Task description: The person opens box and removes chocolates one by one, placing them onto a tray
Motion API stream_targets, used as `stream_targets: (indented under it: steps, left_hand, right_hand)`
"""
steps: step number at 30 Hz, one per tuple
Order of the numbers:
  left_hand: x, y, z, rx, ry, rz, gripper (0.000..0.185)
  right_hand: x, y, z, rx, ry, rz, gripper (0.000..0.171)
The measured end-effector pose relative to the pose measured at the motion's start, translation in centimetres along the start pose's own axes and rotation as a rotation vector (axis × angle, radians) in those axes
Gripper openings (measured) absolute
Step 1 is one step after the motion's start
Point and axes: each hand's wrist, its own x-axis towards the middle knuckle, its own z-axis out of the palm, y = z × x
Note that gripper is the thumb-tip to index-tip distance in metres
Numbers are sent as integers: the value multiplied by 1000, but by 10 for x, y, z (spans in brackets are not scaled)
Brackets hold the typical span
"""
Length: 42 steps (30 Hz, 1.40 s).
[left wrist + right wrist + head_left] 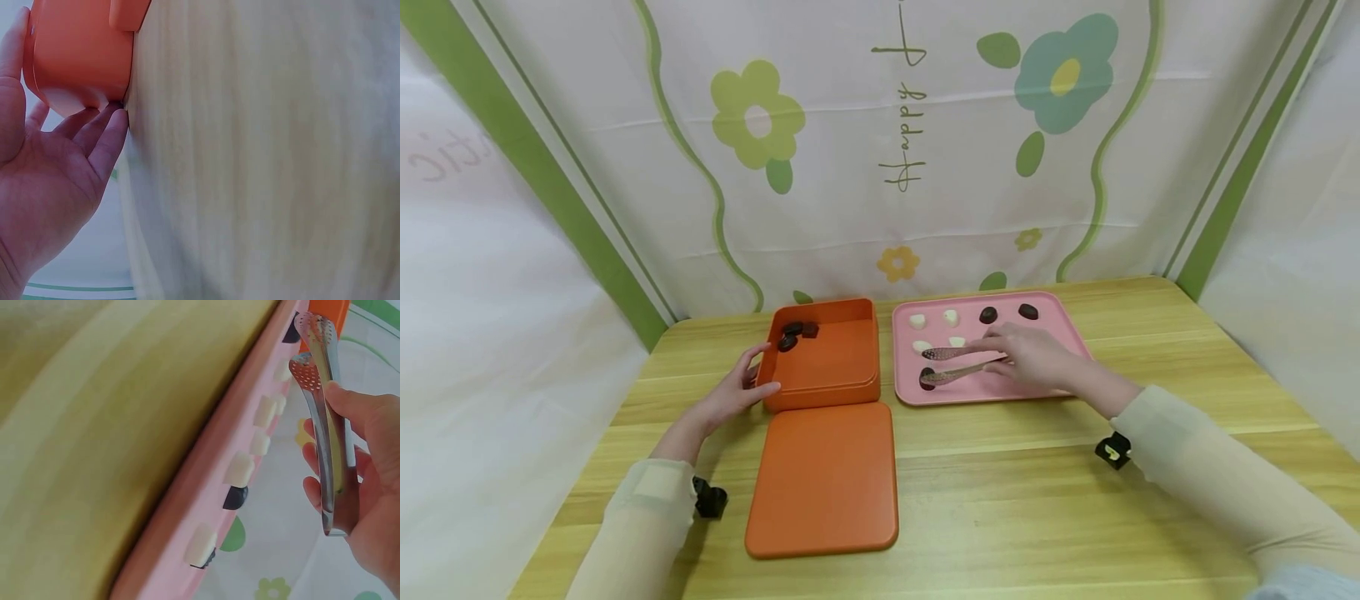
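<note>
Nearest: orange lid (822,478) lying flat on wooden table (1037,517), off the box, just in front of it; sleeves of both arms come in at lower L and R.

Next back, L side: left hand (730,398) against near-left corner of orange box (827,358); fingers fairly straight along the wall, thumb up by the rim; bracing it, not curled round anything; wrist view confirms, palm open, fingertips (115,125) at the box's base where it meets the table.

R side: right hand (1033,358) over pink tray (1075,333), clamped on metal tongs (958,364); fingers wrapped round the handle end (clear in wrist view (328,425)); tong tips slightly apart, nothing seen between them; lower tip at or just by a dark choc (927,379) in tray's near-left corner, contact can't tell.

Farther: box holds approx 3 dark chocs (796,333) in its far-left corner; rest of box floor bare.

Tray still has 4 white pieces (936,331) on L half, 2 dark ones (1008,313) along far edge, plus the near-corner one.

Judgement: sorting of dark chocs into box approx half done; 3 in, 3 dark left on tray; lid not yet on.
</note>
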Motion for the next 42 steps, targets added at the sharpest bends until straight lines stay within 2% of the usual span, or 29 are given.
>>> stream_targets:
  steps: [4, 11, 17, 22, 26, 31, 42]
  left_hand:
    - [-1, 1, 0, 16, 3, -4, 78]
    - [-1, 3, 1, 13, 4, -12, 76]
    - [-3, 3, 2, 15, 4, -13, 77]
    - [-3, 4, 2, 15, 2, -13, 78]
    - [-3, 4, 2, 16, 3, -6, 78]
    - [-3, 1, 1, 17, 10, -8, 78]
    - [-1, 0, 1, 21, 11, -2, 79]
  right_hand:
    - [3, 1, -8, -17, 40, -19, 39]
    - [13, -4, -27, 21, 81, -66, 41]
    - [26, -12, -38, 96, 46, -82, 41]
    - [39, -17, -43, 98, 8, -71, 45]
    - [53, -20, -43, 94, -2, -56, 46]
    - [74, -26, -43, 78, 14, -80, 44]
    - [118, -38, -37, 180, -67, -49, 45]
